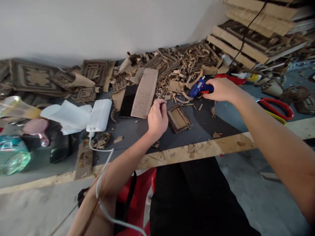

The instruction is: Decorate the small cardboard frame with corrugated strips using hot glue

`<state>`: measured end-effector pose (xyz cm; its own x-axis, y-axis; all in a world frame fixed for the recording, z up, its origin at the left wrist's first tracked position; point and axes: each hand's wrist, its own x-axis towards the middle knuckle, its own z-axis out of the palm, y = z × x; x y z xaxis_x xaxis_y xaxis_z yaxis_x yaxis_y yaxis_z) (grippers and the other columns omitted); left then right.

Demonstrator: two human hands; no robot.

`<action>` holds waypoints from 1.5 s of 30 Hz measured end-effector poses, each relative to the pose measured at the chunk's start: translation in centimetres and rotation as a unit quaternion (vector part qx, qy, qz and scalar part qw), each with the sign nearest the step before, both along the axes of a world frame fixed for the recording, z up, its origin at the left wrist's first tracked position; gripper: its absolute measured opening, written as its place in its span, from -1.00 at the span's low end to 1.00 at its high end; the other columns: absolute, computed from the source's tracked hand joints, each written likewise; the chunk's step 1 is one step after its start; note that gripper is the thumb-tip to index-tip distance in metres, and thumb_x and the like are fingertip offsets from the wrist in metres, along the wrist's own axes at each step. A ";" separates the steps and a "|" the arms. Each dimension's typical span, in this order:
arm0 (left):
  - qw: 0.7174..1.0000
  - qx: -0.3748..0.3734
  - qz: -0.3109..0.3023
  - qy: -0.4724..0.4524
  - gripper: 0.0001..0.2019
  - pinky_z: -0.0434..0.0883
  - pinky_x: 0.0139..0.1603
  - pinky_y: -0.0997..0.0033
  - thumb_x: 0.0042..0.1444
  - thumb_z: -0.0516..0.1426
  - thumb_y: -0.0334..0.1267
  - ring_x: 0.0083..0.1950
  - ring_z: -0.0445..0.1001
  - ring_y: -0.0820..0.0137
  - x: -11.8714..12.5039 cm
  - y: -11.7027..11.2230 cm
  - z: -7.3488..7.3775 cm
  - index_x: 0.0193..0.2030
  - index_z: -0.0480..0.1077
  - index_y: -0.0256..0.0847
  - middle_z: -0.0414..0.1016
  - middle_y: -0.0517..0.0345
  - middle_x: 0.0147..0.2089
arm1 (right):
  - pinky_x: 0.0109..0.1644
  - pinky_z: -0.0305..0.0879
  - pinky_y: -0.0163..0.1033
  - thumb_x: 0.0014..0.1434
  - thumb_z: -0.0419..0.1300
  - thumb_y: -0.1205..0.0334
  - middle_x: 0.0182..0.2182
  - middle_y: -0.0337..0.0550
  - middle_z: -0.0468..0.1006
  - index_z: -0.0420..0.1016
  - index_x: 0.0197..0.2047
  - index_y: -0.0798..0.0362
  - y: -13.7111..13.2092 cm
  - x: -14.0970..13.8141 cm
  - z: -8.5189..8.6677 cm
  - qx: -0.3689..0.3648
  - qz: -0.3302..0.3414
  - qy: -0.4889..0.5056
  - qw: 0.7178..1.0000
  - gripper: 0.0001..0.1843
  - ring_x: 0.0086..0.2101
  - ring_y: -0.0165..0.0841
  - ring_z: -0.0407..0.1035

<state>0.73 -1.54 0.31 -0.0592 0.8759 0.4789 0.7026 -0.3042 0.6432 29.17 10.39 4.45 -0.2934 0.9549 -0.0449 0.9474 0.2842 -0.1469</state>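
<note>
My right hand point(222, 90) is closed around the handle of a blue hot glue gun point(199, 88), which lies low over the cardboard scraps with its nozzle pointing away from me. My left hand point(157, 118) is curled with thumb and fingers together; whatever they pinch, if anything, is too small to make out. Just right of it sits a small rectangular tray of corrugated cardboard point(180, 118) with a ridged rim. Left of that hand, a strip of corrugated cardboard point(145, 93) lies partly over a flat black panel point(128, 101).
Cardboard scraps point(176, 85) heap along the wall. Red-handled scissors point(278, 108) lie at right, below stacked cardboard frames point(246, 42). At left are a white power bank point(99, 115) whose cable crosses my left arm, crumpled paper point(67, 116), a pink hairbrush point(36, 127) and a bottle point(13, 155).
</note>
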 end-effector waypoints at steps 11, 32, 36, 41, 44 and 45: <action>0.990 -0.104 -0.040 -0.082 -0.93 0.40 -0.23 0.40 0.33 0.01 -0.27 -0.32 0.52 0.41 0.1 0.7 -0.5 -0.14 0.30 -0.14 0.54 0.16 -0.32 | 0.00 0.37 0.17 0.14 0.27 -0.06 -0.22 0.21 0.58 0.41 -0.02 0.11 -2.4 -3.3 3.2 0.154 -0.151 0.083 0.973 -0.52 -0.08 0.13 0.47; 0.992 -0.106 0.010 -0.062 -0.78 0.35 -0.31 0.42 0.07 0.19 -0.30 -0.52 0.28 0.49 -1.1 1.5 0.9 -0.11 0.47 -0.17 0.22 0.38 -0.57 | 0.10 0.37 0.18 0.25 0.16 0.14 -0.01 0.12 0.49 0.34 0.16 -0.01 -3.6 -5.3 -2.1 0.253 0.025 0.148 0.956 -0.58 0.06 0.11 0.40; 0.982 -0.163 -0.080 0.054 -0.71 0.31 -0.34 0.39 0.02 0.28 -0.16 -0.45 0.36 0.42 -2.1 2.2 1.5 -0.11 0.56 -0.20 0.36 0.27 -0.50 | 0.09 0.42 0.13 0.20 0.19 0.21 -0.06 0.06 0.56 0.44 0.08 0.02 -3.5 -4.8 -2.5 0.240 0.089 0.164 0.953 -0.64 0.01 0.04 0.46; 0.971 -0.135 -0.166 0.111 -0.50 0.37 -0.27 0.34 0.00 0.34 0.04 -0.36 0.43 0.35 -3.0 2.8 1.6 0.02 0.55 -0.19 0.46 0.17 -0.39 | 0.15 0.43 0.08 0.20 0.20 0.26 0.02 0.03 0.57 0.43 0.12 0.01 -3.5 -4.6 -2.4 0.240 0.121 0.161 0.950 -0.60 0.06 -0.01 0.45; 0.966 -0.134 -0.177 0.130 -0.47 0.35 -0.32 0.37 -0.09 0.40 0.07 -0.37 0.44 0.35 -3.2 3.0 1.3 -0.01 0.57 -0.16 0.43 0.17 -0.42 | 0.20 0.42 0.05 0.21 0.20 0.28 0.04 -0.06 0.57 0.43 0.14 -0.04 -3.4 -4.6 -2.5 0.241 0.128 0.154 0.950 -0.59 0.08 -0.06 0.44; 0.966 -0.141 -0.174 0.128 -0.47 0.33 -0.35 0.38 -0.11 0.41 0.08 -0.39 0.43 0.35 -3.2 3.0 1.1 -0.03 0.58 -0.16 0.42 0.18 -0.43 | 0.20 0.42 0.07 0.20 0.20 0.28 0.03 -0.06 0.58 0.44 0.13 -0.03 -3.4 -4.6 -2.6 0.242 0.126 0.151 0.950 -0.60 0.07 -0.05 0.44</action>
<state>-2.46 1.47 1.44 0.3505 0.9192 0.1795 0.7361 -0.3889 0.5541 24.54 7.02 1.84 -0.4458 0.7392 0.5049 0.7752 0.6008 -0.1952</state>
